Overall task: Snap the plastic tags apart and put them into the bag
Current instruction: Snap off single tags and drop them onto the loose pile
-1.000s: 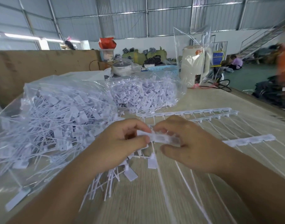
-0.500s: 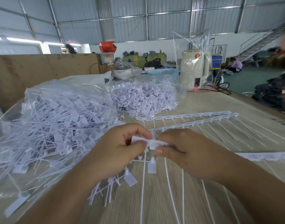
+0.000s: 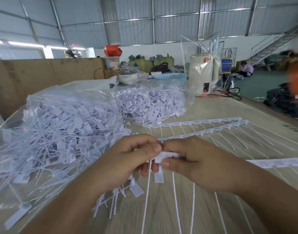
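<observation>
Left hand and right hand both pinching one white tag strip tightly, fingertips nearly touching, just right of the big clear bag, tails dangling below the strip

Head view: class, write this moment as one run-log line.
left hand: pinches tag strip | right hand: pinches same strip | near bag: holds loose tags | two uncut strips: on table

Both forearms reach forward and inward; the left hand and right hand meet at centre, thumbs and curled fingers pinching.
</observation>
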A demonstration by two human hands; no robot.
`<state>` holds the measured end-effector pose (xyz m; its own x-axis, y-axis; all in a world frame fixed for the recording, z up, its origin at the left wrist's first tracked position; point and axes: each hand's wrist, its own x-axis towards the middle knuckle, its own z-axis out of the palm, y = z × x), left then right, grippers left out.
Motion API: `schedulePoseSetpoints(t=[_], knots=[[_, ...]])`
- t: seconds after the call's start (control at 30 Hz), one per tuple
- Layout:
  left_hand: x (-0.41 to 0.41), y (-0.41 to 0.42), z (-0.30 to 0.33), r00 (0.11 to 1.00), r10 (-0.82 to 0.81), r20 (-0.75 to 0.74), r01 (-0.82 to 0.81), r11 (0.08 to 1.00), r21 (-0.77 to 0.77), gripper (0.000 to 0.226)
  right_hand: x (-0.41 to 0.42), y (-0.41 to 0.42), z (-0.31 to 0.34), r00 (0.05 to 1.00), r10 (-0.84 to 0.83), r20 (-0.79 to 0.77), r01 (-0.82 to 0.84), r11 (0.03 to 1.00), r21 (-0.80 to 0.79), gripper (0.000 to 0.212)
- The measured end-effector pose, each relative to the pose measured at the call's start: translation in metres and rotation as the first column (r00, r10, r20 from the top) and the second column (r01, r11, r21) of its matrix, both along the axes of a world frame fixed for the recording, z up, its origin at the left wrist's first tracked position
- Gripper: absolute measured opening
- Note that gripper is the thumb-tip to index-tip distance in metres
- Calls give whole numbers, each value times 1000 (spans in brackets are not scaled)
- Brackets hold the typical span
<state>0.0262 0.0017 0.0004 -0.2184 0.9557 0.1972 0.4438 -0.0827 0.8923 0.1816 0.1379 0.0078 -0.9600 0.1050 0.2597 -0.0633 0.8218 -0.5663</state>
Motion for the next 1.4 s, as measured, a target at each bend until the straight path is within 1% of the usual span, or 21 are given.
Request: schedulePoseSetpoints(t=[0.07, 0.13, 0.17, 0.23, 0.33, 0.43, 0.6, 0.7, 0.8, 0.93, 1.1, 1.13, 1.2, 1.23, 1.3, 1.33, 1.4], knots=[[2, 0, 0, 1000, 8, -16, -9, 998, -57, 28, 0, -1, -1, 1000, 5, 11, -5, 1000, 28, 17], [6, 1, -3, 993, 33, -114, -49, 988, -146, 29, -1, -1, -3, 999, -40, 33, 36, 993, 111, 25], [7, 1, -3, 986, 43, -160, -73, 980, -186, 31, -2, -1, -4, 997, -62, 38, 55, 987, 148, 26], [9, 1, -4, 982, 74, -172, -110, 971, -210, 35, -2, 0, -4, 997, -79, 19, 75, 984, 163, 23], [11, 2, -1, 983, 137, -127, -153, 980, -127, 33, -2, 0, -5, 993, -83, -81, 91, 990, 105, 14], [16, 5, 1, 981, 185, -51, -187, 982, -31, 35, -4, 0, -7, 974, -103, -201, 120, 990, 74, 16], [20, 8, 0, 972, 224, 65, -227, 972, 52, 34, -7, -4, -12, 945, -140, -295, 161, 986, 47, 13], [21, 9, -2, 963, 240, 124, -251, 965, 76, 37, -9, -6, -13, 933, -175, -313, 192, 981, 23, 13], [22, 11, -3, 951, 235, 199, -257, 962, 95, 39, -10, -8, -15, 924, -195, -329, 214, 977, 24, 23], [21, 13, -7, 927, 237, 289, -275, 957, 96, 45, -11, -10, -16, 912, -210, -352, 240, 970, 44, 26], [23, 16, -10, 907, 238, 347, -290, 951, 105, 36, -12, -11, -17, 902, -219, -373, 265, 961, 76, 25], [23, 16, -10, 897, 232, 377, -292, 950, 108, 34, -13, -12, -18, 895, -222, -387, 269, 960, 72, 23], [25, 17, -7, 830, 199, 521, -295, 950, 106, 30, -14, -11, -17, 857, -268, -440, 291, 957, -17, 20], [26, 17, -6, 807, 185, 561, -289, 952, 102, 29, -15, -9, -16, 828, -308, -468, 307, 948, -82, 22], [27, 15, -5, 841, 180, 511, -268, 958, 104, 31, -14, -3, -13, 788, -363, -497, 320, 931, -174, 26], [28, 15, -5, 855, 175, 489, -257, 961, 105, 31, -13, 0, -13, 787, -369, -495, 312, 929, -196, 28], [30, 14, -4, 859, 184, 477, -262, 960, 101, 32, -12, 2, -15, 822, -337, -459, 266, 940, -215, 27]])
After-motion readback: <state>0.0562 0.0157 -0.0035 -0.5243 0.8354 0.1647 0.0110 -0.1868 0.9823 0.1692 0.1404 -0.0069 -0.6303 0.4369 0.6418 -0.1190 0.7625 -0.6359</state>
